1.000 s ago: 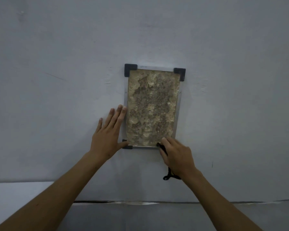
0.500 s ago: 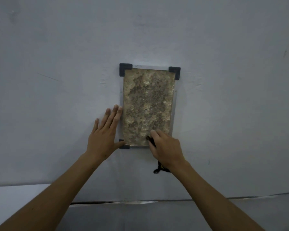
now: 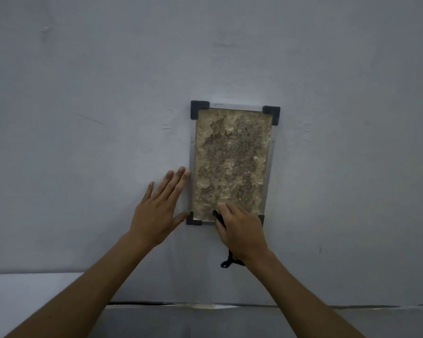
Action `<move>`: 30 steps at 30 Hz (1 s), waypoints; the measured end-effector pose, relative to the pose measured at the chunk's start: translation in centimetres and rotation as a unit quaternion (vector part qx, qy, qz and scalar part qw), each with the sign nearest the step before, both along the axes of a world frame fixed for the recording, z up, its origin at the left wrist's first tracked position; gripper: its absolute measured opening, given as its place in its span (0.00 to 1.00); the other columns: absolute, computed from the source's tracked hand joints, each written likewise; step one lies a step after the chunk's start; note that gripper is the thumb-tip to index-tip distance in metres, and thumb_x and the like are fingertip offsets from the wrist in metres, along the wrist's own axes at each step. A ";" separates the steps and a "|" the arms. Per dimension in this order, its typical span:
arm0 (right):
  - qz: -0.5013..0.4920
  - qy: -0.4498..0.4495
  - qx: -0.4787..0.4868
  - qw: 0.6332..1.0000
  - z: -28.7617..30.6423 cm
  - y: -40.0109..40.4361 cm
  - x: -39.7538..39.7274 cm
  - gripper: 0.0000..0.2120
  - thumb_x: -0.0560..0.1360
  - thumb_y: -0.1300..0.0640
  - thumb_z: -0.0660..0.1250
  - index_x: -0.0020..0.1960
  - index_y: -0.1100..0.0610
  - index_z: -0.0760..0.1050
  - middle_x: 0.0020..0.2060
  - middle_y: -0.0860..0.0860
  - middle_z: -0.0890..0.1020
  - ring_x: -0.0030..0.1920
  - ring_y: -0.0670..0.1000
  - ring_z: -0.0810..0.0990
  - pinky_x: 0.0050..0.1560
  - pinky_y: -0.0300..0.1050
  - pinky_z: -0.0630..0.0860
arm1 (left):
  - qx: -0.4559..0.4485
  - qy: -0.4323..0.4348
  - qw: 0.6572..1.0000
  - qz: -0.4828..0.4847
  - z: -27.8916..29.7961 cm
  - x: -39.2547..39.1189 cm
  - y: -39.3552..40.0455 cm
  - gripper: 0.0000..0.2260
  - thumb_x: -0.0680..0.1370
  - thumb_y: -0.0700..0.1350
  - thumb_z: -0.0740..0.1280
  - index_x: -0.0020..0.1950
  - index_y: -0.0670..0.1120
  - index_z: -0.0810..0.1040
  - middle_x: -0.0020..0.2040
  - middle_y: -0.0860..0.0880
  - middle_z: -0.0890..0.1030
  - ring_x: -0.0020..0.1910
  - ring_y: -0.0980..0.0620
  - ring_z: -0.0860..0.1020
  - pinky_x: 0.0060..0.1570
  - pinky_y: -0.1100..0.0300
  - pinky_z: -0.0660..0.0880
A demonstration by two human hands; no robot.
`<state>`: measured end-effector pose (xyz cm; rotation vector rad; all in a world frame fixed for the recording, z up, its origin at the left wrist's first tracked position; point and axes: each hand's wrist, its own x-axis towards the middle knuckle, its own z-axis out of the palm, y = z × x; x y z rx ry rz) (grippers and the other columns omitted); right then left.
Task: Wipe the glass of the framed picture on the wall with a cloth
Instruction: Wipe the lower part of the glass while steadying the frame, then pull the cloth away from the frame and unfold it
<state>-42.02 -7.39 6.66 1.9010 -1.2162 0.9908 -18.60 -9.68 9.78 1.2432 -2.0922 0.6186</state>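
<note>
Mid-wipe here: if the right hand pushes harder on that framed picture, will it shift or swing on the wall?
Probably a little. The framed picture hangs slightly askew, so its mounting may be loose. The left hand lies flat beside its left edge, thumb at the bottom corner, likely steadying it. The dark cloth under the right hand looks soft, so it should slide easily over the glass.

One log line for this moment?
left hand: flat on wall, beside frame | right hand: presses dark cloth on lower glass

wall (image 3: pixel 108 69): pale grey, faint scuffs | ledge (image 3: pixel 29 286): white, lower left, below wall
</note>
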 end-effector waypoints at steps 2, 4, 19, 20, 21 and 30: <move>0.022 -0.027 -0.018 0.999 2.3 -0.2 0.7 0.07 0.77 0.55 0.71 0.48 0.55 0.74 0.42 0.49 0.78 0.38 0.49 0.79 0.28 0.40 0.68 | 0.004 0.004 1.000 -0.001 -0.1 0.0 -0.1 0.43 0.79 0.63 0.63 0.82 0.55 0.37 0.82 0.58 0.38 0.82 0.54 0.41 0.79 0.43 0.53; 0.031 -0.061 -0.029 0.997 4.4 -0.5 1.6 0.06 0.80 0.53 0.68 0.52 0.55 0.75 0.44 0.49 0.79 0.41 0.49 0.79 0.30 0.40 0.72 | 0.006 0.004 1.000 -0.003 -0.1 -0.1 -0.1 0.43 0.79 0.63 0.63 0.82 0.55 0.37 0.82 0.58 0.38 0.82 0.54 0.41 0.79 0.43 0.52; 0.122 -0.148 0.222 0.956 2.2 1.3 1.5 0.06 0.78 0.48 0.71 0.47 0.50 0.78 0.43 0.43 0.81 0.43 0.44 0.77 0.39 0.41 0.70 | 0.029 -0.013 0.999 0.018 0.3 -0.3 0.6 0.46 0.78 0.63 0.65 0.81 0.55 0.33 0.82 0.57 0.36 0.81 0.52 0.42 0.79 0.43 0.50; 0.160 -0.195 0.246 0.936 2.8 1.7 1.6 0.05 0.78 0.48 0.71 0.47 0.50 0.80 0.43 0.42 0.81 0.44 0.42 0.78 0.41 0.39 0.72 | 0.040 -0.008 0.999 0.012 0.6 -0.4 0.8 0.45 0.79 0.64 0.63 0.81 0.55 0.34 0.82 0.57 0.37 0.81 0.52 0.42 0.79 0.44 0.48; 0.194 -0.235 0.271 0.913 3.4 2.2 1.8 0.05 0.78 0.49 0.72 0.47 0.49 0.81 0.43 0.41 0.82 0.45 0.41 0.79 0.44 0.37 0.73 | 0.054 0.001 0.999 0.009 0.7 -0.4 1.2 0.42 0.79 0.65 0.59 0.82 0.55 0.35 0.82 0.57 0.39 0.82 0.53 0.43 0.79 0.44 0.47; 0.382 -0.428 0.467 0.673 5.3 5.1 3.6 0.10 0.80 0.53 0.69 0.55 0.59 0.83 0.45 0.53 0.85 0.46 0.49 0.82 0.48 0.44 0.78 | 0.427 0.443 0.763 -0.199 1.9 -1.7 6.4 0.20 0.85 0.56 0.55 0.60 0.47 0.82 0.56 0.47 0.85 0.59 0.49 0.81 0.61 0.56 0.75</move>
